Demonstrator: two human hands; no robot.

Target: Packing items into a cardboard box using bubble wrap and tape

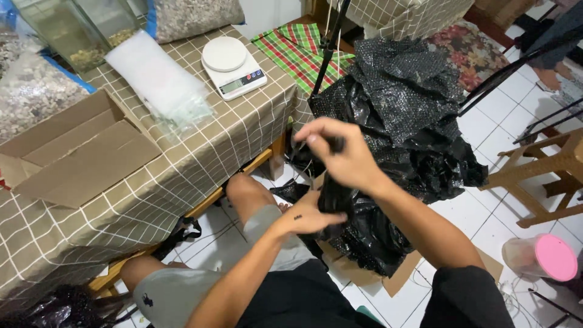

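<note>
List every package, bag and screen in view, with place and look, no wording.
White round-topped digital kitchen scale: on the checked tablecloth, small grey screen in front.
Open brown cardboard box: table's left.
Clear plastic bag stack: beside the scale.
Black bubble wrap sheet: at both hands.

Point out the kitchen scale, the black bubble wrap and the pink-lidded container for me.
kitchen scale (225,54): head view, on the round white weighing plate.
black bubble wrap (404,91): head view, on the upper bubbled sheet.
pink-lidded container (555,257): head view, on the pink lid.
</note>
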